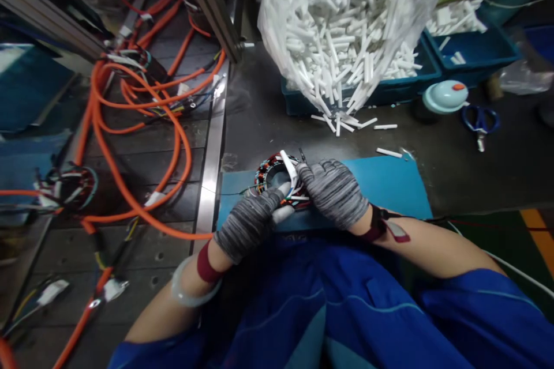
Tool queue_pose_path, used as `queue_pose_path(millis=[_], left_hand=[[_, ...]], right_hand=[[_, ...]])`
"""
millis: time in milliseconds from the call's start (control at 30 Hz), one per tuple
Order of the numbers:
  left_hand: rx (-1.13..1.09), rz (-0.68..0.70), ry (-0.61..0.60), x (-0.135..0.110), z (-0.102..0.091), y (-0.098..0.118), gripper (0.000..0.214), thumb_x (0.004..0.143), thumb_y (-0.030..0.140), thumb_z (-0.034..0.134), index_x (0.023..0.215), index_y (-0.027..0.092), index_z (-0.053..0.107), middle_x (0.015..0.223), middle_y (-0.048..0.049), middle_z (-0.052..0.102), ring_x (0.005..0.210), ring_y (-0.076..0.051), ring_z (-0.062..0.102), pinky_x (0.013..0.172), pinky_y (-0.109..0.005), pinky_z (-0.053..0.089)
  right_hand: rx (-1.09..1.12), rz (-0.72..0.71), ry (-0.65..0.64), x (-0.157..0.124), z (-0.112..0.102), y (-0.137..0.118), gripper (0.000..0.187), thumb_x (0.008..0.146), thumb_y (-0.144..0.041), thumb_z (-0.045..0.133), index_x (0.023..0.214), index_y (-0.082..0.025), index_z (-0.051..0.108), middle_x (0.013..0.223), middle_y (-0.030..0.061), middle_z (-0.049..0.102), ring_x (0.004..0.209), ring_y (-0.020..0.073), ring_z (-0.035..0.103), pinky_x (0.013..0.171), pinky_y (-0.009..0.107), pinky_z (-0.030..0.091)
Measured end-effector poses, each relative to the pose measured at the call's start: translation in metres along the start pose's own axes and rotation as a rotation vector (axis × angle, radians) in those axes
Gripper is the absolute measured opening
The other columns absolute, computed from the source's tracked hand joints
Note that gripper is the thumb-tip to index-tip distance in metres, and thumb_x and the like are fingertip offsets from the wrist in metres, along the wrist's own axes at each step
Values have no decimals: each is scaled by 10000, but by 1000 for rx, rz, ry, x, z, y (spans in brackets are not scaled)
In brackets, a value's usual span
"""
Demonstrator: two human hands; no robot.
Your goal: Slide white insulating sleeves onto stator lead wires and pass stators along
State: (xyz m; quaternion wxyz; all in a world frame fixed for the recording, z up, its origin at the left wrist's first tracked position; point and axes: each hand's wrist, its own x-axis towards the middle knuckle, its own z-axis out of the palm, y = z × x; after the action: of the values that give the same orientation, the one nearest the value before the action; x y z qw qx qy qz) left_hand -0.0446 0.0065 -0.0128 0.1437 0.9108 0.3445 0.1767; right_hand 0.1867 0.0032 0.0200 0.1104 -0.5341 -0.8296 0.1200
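A ring-shaped motor stator (261, 176) with black, orange and teal windings sits on the blue mat, between my two hands. My left hand (251, 222), in a grey striped glove, is closed on its near left side, the thumb reaching over the ring to the wires. A white insulating sleeve (287, 162) stands up from the lead wires, slanting across the ring. My right hand (335, 191), gloved alike, has its fingers pinched at the wires beside this sleeve on the right side. The fingertips partly cover the wires there, so the exact grip is hidden.
Behind the mat (385, 184), a plastic bag (277, 29) of white sleeves spills onto the bench. Blue bins (489, 52), a light-blue-lidded cup (445, 98) and scissors (480, 120) stand right. A metal rail (211, 167) separates the left-hand conveyor, with orange cables (116, 170) and other stators.
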Motion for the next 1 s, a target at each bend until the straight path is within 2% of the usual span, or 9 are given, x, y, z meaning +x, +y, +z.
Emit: queue_pose_path(millis=[133, 233, 333, 433, 567, 700, 833, 933, 1000], left_hand=[[165, -167, 152, -6, 8, 22, 455, 1019, 359, 577, 1415, 135, 589, 1333, -157, 708, 1092, -271, 755, 871, -348, 648], [274, -155, 256, -6, 13, 32, 310, 986, 291, 638, 1276, 204, 703, 1298, -122, 733, 930, -248, 788, 698, -293, 626], [385, -79, 240, -6, 16, 32, 249, 977, 255, 643, 1194, 279, 764, 1218, -83, 771, 830, -248, 791, 563, -271, 557], [349, -131, 203, -6, 17, 31, 258, 984, 275, 635, 1198, 291, 777, 1192, -96, 779, 811, -242, 791, 556, -265, 548], [283, -150, 243, -6, 18, 34, 244, 987, 285, 633, 1172, 274, 792, 1168, -94, 786, 868, -223, 791, 616, -246, 574], [231, -199, 220, -4, 18, 37, 245, 988, 283, 625, 1172, 273, 787, 1175, -78, 784, 877, -207, 786, 658, -243, 590], [216, -197, 205, -4, 17, 36, 252, 998, 289, 608, 1185, 260, 775, 1181, -67, 783, 920, -197, 782, 708, -237, 603], [234, -148, 238, -5, 17, 36, 247, 1000, 275, 604, 1175, 253, 777, 1179, -75, 784, 920, -196, 784, 708, -234, 600], [259, -110, 283, -5, 20, 36, 244, 993, 248, 609, 1171, 242, 775, 1172, -86, 786, 904, -201, 787, 686, -239, 595]], right_hand=[[389, 127, 77, -2, 1, 57, 371, 1058, -386, 437, 1292, -239, 686, 1121, 56, 767, 1032, 228, 709, 946, 373, 548], [301, 323, 211, 11, 11, 104, 339, 954, -383, 606, 1198, -186, 736, 1278, 135, 713, 1237, 328, 618, 1113, 511, 447], [220, 407, 259, 22, 23, 125, 228, 833, -325, 727, 999, -175, 774, 1213, 165, 720, 1252, 392, 578, 1124, 578, 414], [240, 476, 395, 11, 24, 118, 184, 829, -348, 717, 886, -176, 747, 1047, 161, 728, 1138, 389, 621, 1085, 604, 435], [490, 477, 580, -38, 12, 89, 375, 842, -489, 723, 1090, -208, 717, 1023, 101, 739, 939, 295, 687, 936, 515, 554], [868, 401, 346, -76, 10, 61, 306, 856, -483, 755, 1048, -245, 766, 1051, 50, 781, 965, 248, 723, 914, 421, 576], [1008, 442, 238, -78, 18, 52, 324, 857, -489, 749, 1038, -223, 782, 946, 42, 795, 865, 233, 731, 844, 396, 587], [996, 292, 161, -69, 19, 48, 343, 913, -481, 698, 1130, -224, 769, 929, 41, 787, 832, 216, 726, 805, 373, 587], [816, 105, 171, -62, 17, 42, 312, 958, -450, 648, 1155, -242, 772, 982, 62, 776, 887, 221, 717, 841, 378, 573]])
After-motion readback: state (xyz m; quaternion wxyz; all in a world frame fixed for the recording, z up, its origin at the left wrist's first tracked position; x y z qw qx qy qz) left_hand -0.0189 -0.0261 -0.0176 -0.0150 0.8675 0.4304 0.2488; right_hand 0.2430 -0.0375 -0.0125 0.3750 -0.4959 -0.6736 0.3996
